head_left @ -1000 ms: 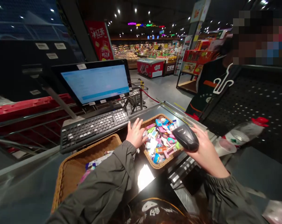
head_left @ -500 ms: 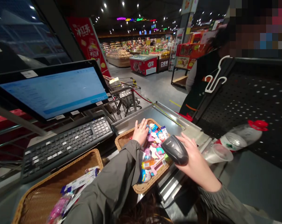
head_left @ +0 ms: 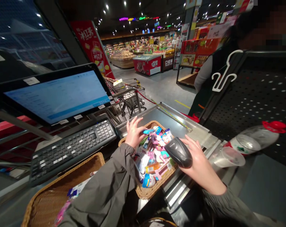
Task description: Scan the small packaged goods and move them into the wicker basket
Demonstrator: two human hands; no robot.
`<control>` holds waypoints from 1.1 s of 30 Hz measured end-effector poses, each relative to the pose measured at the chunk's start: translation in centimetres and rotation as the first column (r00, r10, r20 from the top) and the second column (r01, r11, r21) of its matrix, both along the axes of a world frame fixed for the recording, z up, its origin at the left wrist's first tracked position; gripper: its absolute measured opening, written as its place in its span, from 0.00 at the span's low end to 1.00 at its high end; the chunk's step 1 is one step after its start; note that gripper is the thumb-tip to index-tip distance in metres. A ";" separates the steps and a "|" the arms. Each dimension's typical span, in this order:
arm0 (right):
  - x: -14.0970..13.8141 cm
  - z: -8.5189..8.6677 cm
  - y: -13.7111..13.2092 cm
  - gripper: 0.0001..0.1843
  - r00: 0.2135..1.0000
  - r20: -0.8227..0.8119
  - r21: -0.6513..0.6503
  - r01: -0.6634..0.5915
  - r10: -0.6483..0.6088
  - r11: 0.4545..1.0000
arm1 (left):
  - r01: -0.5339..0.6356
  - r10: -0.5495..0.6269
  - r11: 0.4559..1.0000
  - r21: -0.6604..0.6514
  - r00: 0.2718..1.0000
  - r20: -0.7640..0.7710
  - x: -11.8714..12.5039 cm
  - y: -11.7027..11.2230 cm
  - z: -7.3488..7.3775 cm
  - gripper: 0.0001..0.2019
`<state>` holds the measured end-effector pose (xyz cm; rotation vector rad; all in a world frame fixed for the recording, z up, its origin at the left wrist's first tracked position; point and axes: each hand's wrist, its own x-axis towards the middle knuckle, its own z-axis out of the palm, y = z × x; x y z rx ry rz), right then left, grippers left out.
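You're at a supermarket checkout. A till monitor (head_left: 57, 97) and keyboard (head_left: 72, 151) sit beside the steel counter (head_left: 171, 118), and a handheld barcode scanner (head_left: 179, 152) is at lower right. Beyond, shopping carts (head_left: 125, 94) stand near a red chest freezer (head_left: 147, 64), with a red drink banner (head_left: 92, 47) at upper left and stocked displays (head_left: 122, 55) behind.
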<state>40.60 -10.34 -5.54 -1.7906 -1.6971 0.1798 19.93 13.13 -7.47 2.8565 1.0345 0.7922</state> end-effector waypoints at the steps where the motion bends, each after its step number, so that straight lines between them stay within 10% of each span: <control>1: -0.2 0.1 0.1 0.24 1.000 0.002 0.007 -0.003 0.003 1.000 | 0.005 -0.005 1.000 -0.009 0.999 0.032 -0.8 -0.6 0.8 0.08; 11: -6.1 3.0 0.8 0.28 0.971 0.148 0.084 -0.203 0.189 0.976 | -0.110 0.098 0.990 0.092 0.987 0.129 -10.9 -5.6 5.7 0.12; 23: -17.6 5.8 1.1 0.27 0.830 0.294 0.127 -0.526 0.475 0.841 | -0.298 0.297 0.954 -0.020 0.940 0.166 -25.8 -10.7 6.1 0.13; 33: -24.6 6.6 1.3 0.24 0.752 0.311 0.080 -0.630 0.581 0.772 | -0.403 0.395 0.915 0.027 0.907 0.145 -33.7 -14.5 5.8 0.12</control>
